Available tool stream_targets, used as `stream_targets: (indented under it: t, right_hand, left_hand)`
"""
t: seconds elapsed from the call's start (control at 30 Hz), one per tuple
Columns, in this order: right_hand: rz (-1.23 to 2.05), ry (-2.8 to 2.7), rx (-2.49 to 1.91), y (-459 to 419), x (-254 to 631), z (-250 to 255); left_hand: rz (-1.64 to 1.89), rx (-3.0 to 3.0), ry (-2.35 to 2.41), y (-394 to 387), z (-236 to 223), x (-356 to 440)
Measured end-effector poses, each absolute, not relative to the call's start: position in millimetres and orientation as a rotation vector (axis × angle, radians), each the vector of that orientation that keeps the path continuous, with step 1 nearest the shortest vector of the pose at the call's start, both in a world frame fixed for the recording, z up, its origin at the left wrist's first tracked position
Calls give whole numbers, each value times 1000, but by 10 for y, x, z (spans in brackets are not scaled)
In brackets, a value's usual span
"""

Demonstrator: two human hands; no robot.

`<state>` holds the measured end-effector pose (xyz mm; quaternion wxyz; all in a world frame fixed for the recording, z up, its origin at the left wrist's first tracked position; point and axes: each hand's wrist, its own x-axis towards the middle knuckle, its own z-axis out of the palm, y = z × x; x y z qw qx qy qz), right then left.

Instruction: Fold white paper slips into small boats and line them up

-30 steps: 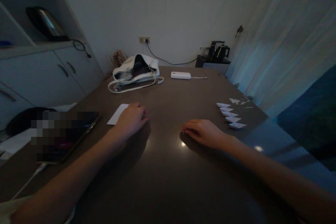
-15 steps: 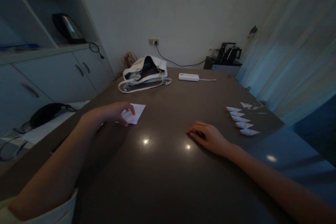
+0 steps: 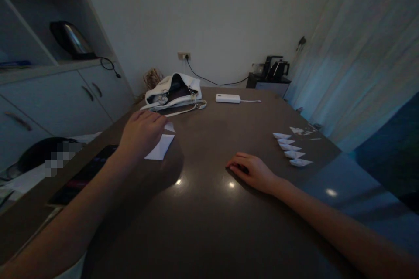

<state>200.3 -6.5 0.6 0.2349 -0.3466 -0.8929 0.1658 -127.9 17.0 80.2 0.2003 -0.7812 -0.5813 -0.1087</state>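
Observation:
My left hand lies palm down on the dark table, fingers stretched forward over white paper. One white sheet shows just right of the hand, and a second paper corner peeks out past the fingertips. My right hand rests on the table to the right, fingers curled together, nothing visible in it. Several small folded white paper boats lie in a row to its right.
A white handbag and a white power bank with its cable lie at the far end. A dark phone sits at the left edge. Paper scraps lie beyond the boats. Cabinets stand left, a curtain right.
My left hand has moved forward over the paper, and two pieces of paper now show beside it. My right hand has stayed where it was.

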Motion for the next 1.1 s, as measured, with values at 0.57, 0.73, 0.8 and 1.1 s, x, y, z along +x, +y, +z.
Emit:
stream_targets:
  t: [0.57,0.73,0.8,1.1]
  right_hand:
    - [997,-1889,-1040,-195,2014,213]
    - [1246,-1586,-1181,-24,2077,73]
    - [1227,-1622,-1268,15,2103,30]
    - [852,-1945,-1302,58,2109,-61]
  left_hand:
    - [-1778,-2903,-1714,-275,224,-150]
    - [-1412,-2971,-2069,-110,136,-196]
    - [-1260,-2985,-2059,-80,110,-196]
    - [-1022,-2935,-1917,15,17,-189]
